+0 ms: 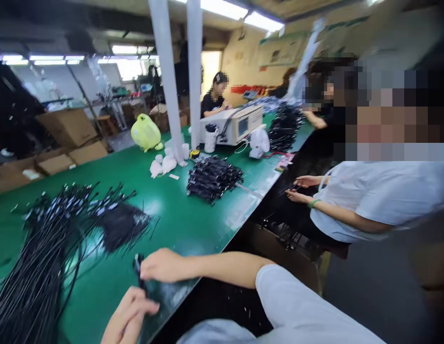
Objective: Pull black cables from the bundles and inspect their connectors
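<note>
At the table's near edge, my right hand [166, 265] is closed around a dark, coiled black cable [137, 263], whose upper end sticks out past the fingers. My left hand [128, 310] is just below, its fingers bent against the lower part of the same cable. Part of the cable is hidden by the fingers, and the image is slightly blurred there. To the left lies a large spread of long black cables [38, 267] with pale-tagged ends. Beside it is a heap of short black ties [123, 227].
A pile of bundled black cables [212, 179] lies farther along the green table [164, 215]. Beyond it stand a white fan [259, 142], a bottle [211, 138] and a boxy instrument [225, 125]. A co-worker in white [368, 200] sits at right; others sit farther back.
</note>
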The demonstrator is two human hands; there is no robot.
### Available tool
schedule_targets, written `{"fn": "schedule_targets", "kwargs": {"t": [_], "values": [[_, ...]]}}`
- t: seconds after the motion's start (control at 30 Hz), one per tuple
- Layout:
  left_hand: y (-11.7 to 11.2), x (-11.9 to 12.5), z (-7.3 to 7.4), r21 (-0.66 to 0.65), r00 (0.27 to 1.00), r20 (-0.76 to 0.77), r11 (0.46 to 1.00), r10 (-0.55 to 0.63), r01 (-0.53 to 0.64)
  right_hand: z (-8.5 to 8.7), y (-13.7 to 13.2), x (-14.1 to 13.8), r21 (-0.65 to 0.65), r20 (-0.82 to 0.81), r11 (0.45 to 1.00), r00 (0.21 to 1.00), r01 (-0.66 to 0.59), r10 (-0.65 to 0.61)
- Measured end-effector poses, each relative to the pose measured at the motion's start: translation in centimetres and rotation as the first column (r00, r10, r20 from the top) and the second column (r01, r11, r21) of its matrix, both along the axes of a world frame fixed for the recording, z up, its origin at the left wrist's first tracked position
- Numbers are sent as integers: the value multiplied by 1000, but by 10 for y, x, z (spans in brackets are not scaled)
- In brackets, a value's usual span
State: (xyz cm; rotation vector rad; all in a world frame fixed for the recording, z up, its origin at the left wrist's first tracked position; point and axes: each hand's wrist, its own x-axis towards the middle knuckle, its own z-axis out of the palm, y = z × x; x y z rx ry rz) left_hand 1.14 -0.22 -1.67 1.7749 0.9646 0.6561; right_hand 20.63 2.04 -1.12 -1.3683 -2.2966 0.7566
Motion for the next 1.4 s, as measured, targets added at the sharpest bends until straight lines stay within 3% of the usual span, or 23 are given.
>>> {"fn": "schedule_targets", "kwargs": {"t": [0.1, 0.17, 0.2, 0.27, 0.37, 0.47, 0.57, 0.63, 0.7, 0.73, 0.8, 0.87, 0.93, 1.0, 1.07, 1.13, 1.27, 1.4], "values": [[-11, 18, 2, -79, 995, -88, 995, 53, -60, 1, -7, 1, -7, -69, 1000, 998, 9, -10], [-7, 22, -9, -220, 992, 0, 968, 124, -121, -6, -12, -1, -22, -126, 1000, 992, 0, -3], [-5, 22, -16, -324, 981, 100, 937, 169, -129, -11, -14, -2, 39, -129, 998, 991, 50, -45], [-2, 18, -29, -497, 936, 229, 859, 268, -124, -21, -16, -3, 135, -144, 991, 990, 22, -2], [-3, 15, -34, -600, 883, 298, 791, 363, -123, -31, -18, -4, 200, -184, 975, 974, -94, 132], [-6, 14, -30, -523, 891, 336, 847, 305, -93, -33, -16, -4, 121, -265, 982, 949, -143, 171], [-7, 12, -26, -321, 944, 261, 940, 200, -111, -33, -11, -1, -191, -418, 955, 899, -229, 132], [-8, 15, -25, -215, 961, 203, 966, 186, -141, -35, -8, 0, -461, -507, 846, 862, -269, -1], [-9, 19, -25, -137, 966, 173, 976, 194, -171, -39, -8, 1, -644, -553, 710, 814, -284, -176], [-9, 21, -24, -107, 969, 157, 979, 191, -175, -41, -8, 1, -692, -569, 660, 783, -292, -252], [-10, 22, -23, -45, 981, 93, 985, 168, -164, -44, -11, 3, -727, -596, 615, 725, -305, -346], [-9, 19, -23, 79, 990, -26, 987, 142, -139, -45, -13, 8, -705, -602, 643, 731, -298, -321], [-8, 13, -24, 291, 973, -175, 952, 148, -93, -44, -14, 16, -619, -550, 748, 811, -238, -197], [-6, 8, -27, 496, 934, -306, 868, 187, -11, -39, -14, 24, -443, -428, 893, 894, -81, -131], [-4, 6, -32, 618, 886, -398, 784, 240, 65, -32, -13, 30, -200, -346, 976, 926, 87, -153], [-2, 6, -38, 677, 851, -454, 724, 264, 136, -23, -13, 33, -62, -320, 996, 944, 60, -76], [3, 4, -47, 730, 849, -470, 648, 243, 219, -13, -19, 30, -182, -198, 951, 956, -252, 215], [5, 1, -53, 708, 855, -464, 677, 232, 200, -22, -29, 15, -232, -83, 949, 976, -214, 200]]}}
